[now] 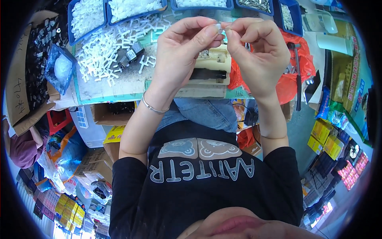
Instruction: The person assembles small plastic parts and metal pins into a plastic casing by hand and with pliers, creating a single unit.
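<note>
My left hand (186,49) and my right hand (260,53) are raised over the workbench, fingertips almost meeting. Both pinch with thumb and forefinger at a tiny part between them, mostly covered by the fingers and too small to name. Under the hands lies a cream-coloured block (213,63) with dark recesses, partly hidden behind my left hand. To the left of my left hand spreads a heap of small white plastic pieces (99,55). A few dark grey metallic blocks (129,55) sit at the heap's edge.
Blue trays (106,14) of small white and metal parts line the bench's far edge. At left stand a blue bin (71,61) holding a white lump and a carton (18,87) of black parts. A red plastic bag (294,69) and a hammer (298,79) lie right.
</note>
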`<state>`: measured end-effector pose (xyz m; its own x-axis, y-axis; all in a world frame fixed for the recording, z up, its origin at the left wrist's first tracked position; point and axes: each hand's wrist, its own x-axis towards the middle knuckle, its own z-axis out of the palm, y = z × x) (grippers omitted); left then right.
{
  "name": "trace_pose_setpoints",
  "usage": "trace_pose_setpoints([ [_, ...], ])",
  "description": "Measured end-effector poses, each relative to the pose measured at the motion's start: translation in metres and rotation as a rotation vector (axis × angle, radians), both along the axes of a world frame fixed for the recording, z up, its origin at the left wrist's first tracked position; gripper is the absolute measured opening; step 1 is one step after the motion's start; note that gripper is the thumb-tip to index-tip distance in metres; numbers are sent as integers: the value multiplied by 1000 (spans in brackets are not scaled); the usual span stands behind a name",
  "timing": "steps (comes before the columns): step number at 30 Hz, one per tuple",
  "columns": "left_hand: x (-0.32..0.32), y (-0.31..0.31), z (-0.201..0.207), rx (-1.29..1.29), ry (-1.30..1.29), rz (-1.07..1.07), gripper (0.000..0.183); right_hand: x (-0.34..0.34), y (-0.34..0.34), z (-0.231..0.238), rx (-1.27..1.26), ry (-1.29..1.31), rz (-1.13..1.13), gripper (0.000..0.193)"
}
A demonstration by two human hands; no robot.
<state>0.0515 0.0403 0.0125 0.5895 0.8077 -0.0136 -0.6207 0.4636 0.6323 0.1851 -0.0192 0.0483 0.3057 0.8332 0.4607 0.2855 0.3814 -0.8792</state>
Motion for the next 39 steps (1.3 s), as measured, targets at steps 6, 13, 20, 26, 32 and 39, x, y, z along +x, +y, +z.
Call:
trace_pose_setpoints([
  [6, -18, -25, -1, 217, 294, 207, 18, -7, -10, 2, -211, 47, 43, 12],
  [13, -65, -42, -17, 1504, 711, 446, 22, -13, -48, -13, -475, -339, 220, 17],
  [20, -80, -44, -26, 1668, 892, 385, 19, -29, -36, -40, -278, -837, 96, 7],
  [26, -85, -44, -36, 1560, 1031, 341, 22, -31, -34, -61, -122, -1017, 32, 9],
  [32, -79, -39, -45, 1630, 1067, 371, 23, -31, -31, -55, -181, -1043, 19, 12],
  [39, -66, -30, -37, 1581, 1042, 364, 17, 31, 4, -25, -166, -873, -145, 29],
])
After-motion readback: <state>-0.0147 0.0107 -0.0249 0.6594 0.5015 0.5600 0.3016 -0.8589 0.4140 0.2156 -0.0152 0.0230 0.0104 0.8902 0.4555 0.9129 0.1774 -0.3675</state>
